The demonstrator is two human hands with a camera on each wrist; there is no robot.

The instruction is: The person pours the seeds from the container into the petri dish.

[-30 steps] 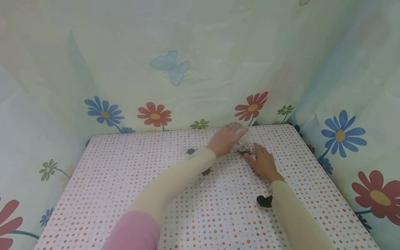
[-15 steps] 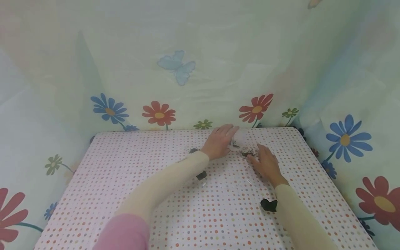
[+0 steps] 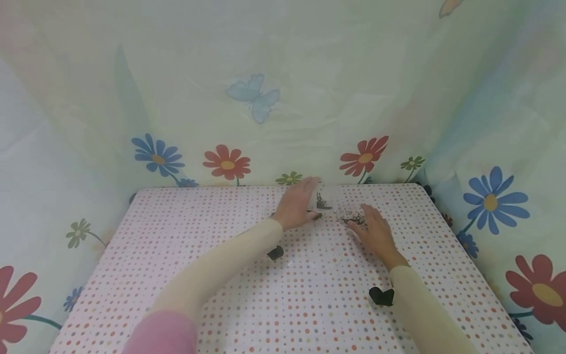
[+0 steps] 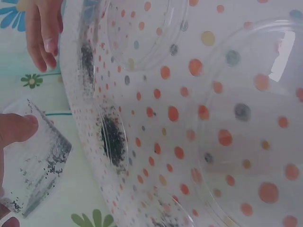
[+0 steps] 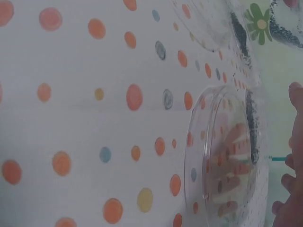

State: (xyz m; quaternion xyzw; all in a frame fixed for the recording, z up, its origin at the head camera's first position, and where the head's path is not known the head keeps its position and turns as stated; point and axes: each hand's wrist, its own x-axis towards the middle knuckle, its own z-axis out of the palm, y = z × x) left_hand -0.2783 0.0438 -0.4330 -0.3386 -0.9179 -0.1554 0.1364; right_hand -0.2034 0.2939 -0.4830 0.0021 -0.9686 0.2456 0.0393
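My left hand (image 3: 296,204) is at the back of the table, pinching a small clear plastic bag (image 4: 40,163) between thumb and fingers. Dark fine grains cling inside the bag and gather along its lower edge. Below it stands a clear shallow dish with a dark heap of grains (image 4: 112,139). My right hand (image 3: 376,236) is to the right, fingers loosely extended and thumb spread, beside another clear dish with scattered dark grains (image 3: 352,218). Part of a further grain-filled dish (image 4: 165,220) shows at the bottom of the left wrist view.
Nearer me lie clear round dishes or lids, one a large clear disc (image 4: 265,109), another a clear lid (image 5: 210,156). The table (image 3: 212,216) has a dotted cover. A flowered curtain (image 3: 309,88) rises behind. Black pieces (image 3: 381,296) sit under both wrists.
My left hand has drawn left with the bag, away from the right-hand dish, and the bag now shows beside its fingers. My right hand has stayed nearly in place.
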